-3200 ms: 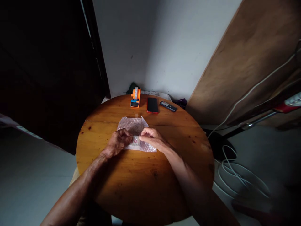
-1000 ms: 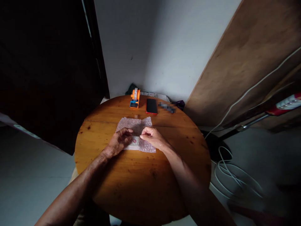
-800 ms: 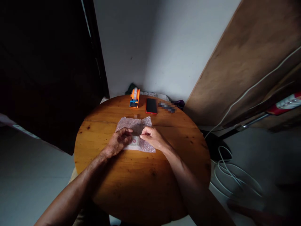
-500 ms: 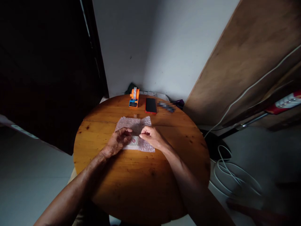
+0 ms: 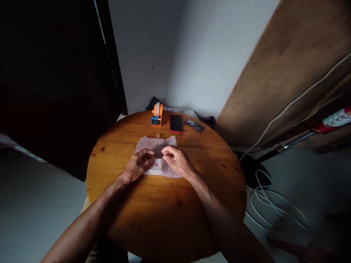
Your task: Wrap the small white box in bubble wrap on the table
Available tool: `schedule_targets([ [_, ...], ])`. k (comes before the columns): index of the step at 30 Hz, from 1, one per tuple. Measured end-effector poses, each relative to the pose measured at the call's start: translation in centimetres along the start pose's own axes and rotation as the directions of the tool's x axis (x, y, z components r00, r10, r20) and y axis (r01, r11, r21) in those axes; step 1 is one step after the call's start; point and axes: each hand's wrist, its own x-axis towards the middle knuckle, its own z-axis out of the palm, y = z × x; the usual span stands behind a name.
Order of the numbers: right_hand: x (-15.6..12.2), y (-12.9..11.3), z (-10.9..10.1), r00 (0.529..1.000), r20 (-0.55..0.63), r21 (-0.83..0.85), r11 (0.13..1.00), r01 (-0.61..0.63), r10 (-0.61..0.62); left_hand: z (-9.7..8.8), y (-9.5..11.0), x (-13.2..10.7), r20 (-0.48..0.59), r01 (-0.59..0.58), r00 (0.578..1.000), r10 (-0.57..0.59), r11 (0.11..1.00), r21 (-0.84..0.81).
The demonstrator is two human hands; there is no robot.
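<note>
A sheet of bubble wrap lies on the round wooden table, with a small pale packet bearing a reddish mark at its middle. My left hand rests over the wrap's left part, fingers curled inward. Facing it from the right, my right hand has thumb and forefinger drawn together in a pinch. The fingertips of both hands are a short gap apart, just above the packet. Whatever thin thing they may hold is too small and dark to make out.
Behind the wrap stand an orange and blue tape dispenser, a phone with a red edge and a blurred-out dark item. The wooden tabletop ends at a wall. White cable coils on the floor at right.
My right hand's fingers have shifted slightly, with the forefinger a little further left and the thumb parted from it a bit more. My left hand and the bubble wrap look nearly the same.
</note>
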Motion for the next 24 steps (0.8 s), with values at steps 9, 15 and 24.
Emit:
schedule_targets([
  [9, -1.0, -2.8, 0.2, 0.884, 0.098, -0.144, 0.872, 0.467, -0.457, -0.2, 0.0, -0.1, 0.059, -0.067, 0.996, 0.067, 0.998, -0.006],
  [15, -1.5, -3.0, 0.6, 0.899, 0.187, -0.236, 0.87, 0.433, -0.397, -0.1, 0.5, -0.3, 0.018, -0.035, 0.999, 0.034, 0.999, 0.03],
  [24, -1.5, -3.1, 0.5, 0.91, 0.215, -0.262, 0.876, 0.404, -0.355, -0.1, 0.1, -0.2, 0.012, -0.033, 0.999, 0.033, 0.999, -0.003],
])
